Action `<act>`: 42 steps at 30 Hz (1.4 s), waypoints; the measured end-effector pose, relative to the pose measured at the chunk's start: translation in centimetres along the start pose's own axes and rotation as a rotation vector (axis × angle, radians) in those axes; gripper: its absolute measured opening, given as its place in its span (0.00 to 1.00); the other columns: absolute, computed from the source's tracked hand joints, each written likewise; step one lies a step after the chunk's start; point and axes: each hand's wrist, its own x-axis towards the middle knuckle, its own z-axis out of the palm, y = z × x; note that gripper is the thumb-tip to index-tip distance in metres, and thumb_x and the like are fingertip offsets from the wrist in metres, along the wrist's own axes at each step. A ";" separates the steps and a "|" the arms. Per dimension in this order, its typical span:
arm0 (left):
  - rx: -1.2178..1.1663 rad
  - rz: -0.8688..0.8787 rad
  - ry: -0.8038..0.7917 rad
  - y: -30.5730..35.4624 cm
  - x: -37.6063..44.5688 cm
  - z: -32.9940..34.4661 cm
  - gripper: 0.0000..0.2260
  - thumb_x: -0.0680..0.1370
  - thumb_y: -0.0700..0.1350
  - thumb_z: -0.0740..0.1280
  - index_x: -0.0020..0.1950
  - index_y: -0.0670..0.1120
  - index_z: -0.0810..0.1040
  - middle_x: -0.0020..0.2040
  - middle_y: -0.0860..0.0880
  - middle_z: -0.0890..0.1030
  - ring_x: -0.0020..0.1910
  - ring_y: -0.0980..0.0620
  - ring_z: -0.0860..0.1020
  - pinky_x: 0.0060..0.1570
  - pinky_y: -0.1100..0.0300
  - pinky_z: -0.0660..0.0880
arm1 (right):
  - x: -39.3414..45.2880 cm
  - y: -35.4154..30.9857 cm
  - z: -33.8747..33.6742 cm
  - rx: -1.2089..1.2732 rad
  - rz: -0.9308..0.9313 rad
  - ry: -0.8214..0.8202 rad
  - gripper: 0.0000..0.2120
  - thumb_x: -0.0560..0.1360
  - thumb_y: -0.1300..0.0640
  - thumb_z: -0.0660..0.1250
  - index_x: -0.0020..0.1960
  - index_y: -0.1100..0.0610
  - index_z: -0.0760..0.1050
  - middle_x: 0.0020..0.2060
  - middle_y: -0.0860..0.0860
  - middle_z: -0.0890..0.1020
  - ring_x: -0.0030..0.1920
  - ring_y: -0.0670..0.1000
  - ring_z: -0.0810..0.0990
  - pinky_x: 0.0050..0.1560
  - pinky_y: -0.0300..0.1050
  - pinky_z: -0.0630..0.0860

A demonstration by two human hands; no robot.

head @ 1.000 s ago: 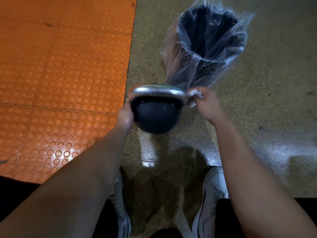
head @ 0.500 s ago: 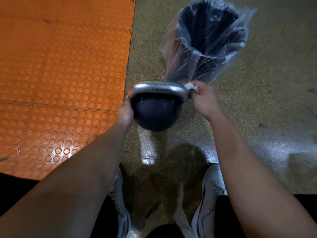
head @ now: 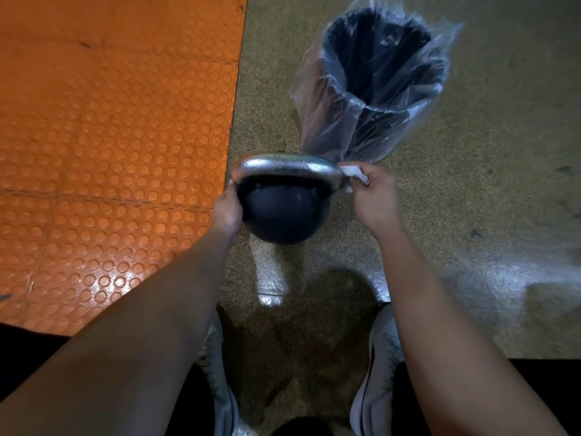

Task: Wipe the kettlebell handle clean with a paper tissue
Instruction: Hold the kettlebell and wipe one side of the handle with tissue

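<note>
Two hands hold our work: the left hand (head: 229, 209) grips the kettlebell (head: 284, 212) at its side, the right hand (head: 374, 196) pinches a paper tissue (head: 352, 171) against the chrome handle (head: 283, 166), near the lined bin (head: 377, 83) on the floor (head: 487, 215)

Studded orange mat (head: 110, 146) borders glossy speckled floor (head: 487, 215).
</note>
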 end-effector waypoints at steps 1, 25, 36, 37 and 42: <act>0.001 0.001 0.000 0.0 0.0 0.0 0.23 0.83 0.58 0.56 0.66 0.43 0.77 0.62 0.44 0.80 0.64 0.45 0.76 0.69 0.46 0.70 | -0.2 0.3 0.0 -0.022 0.010 0.001 0.18 0.81 0.68 0.64 0.54 0.46 0.85 0.46 0.48 0.87 0.49 0.50 0.85 0.45 0.36 0.77; 0.011 0.027 0.013 0.0 0.1 0.1 0.22 0.84 0.56 0.57 0.67 0.42 0.76 0.64 0.43 0.79 0.66 0.44 0.74 0.71 0.46 0.68 | -1.5 2.5 3.0 0.081 -0.052 0.213 0.27 0.75 0.74 0.62 0.65 0.51 0.84 0.54 0.45 0.88 0.53 0.44 0.85 0.56 0.46 0.83; 0.032 0.018 0.027 0.3 -0.4 0.1 0.23 0.84 0.56 0.55 0.69 0.41 0.75 0.65 0.42 0.78 0.66 0.44 0.74 0.70 0.47 0.69 | -1.6 1.6 2.9 0.118 -0.092 0.224 0.28 0.75 0.74 0.62 0.66 0.51 0.83 0.59 0.42 0.85 0.59 0.40 0.83 0.67 0.47 0.79; 0.028 0.018 0.026 0.4 -0.5 0.2 0.23 0.84 0.56 0.55 0.69 0.41 0.75 0.65 0.43 0.78 0.66 0.44 0.74 0.70 0.46 0.69 | -2.0 1.3 3.0 0.133 -0.144 0.222 0.29 0.74 0.75 0.61 0.66 0.52 0.82 0.61 0.43 0.84 0.62 0.39 0.82 0.69 0.47 0.78; 0.022 0.012 0.022 0.5 -0.8 0.1 0.22 0.85 0.54 0.55 0.68 0.40 0.76 0.64 0.42 0.79 0.66 0.44 0.74 0.70 0.46 0.69 | -2.8 3.6 3.7 0.161 -0.107 0.285 0.25 0.75 0.74 0.62 0.66 0.57 0.83 0.61 0.48 0.86 0.64 0.44 0.82 0.67 0.53 0.79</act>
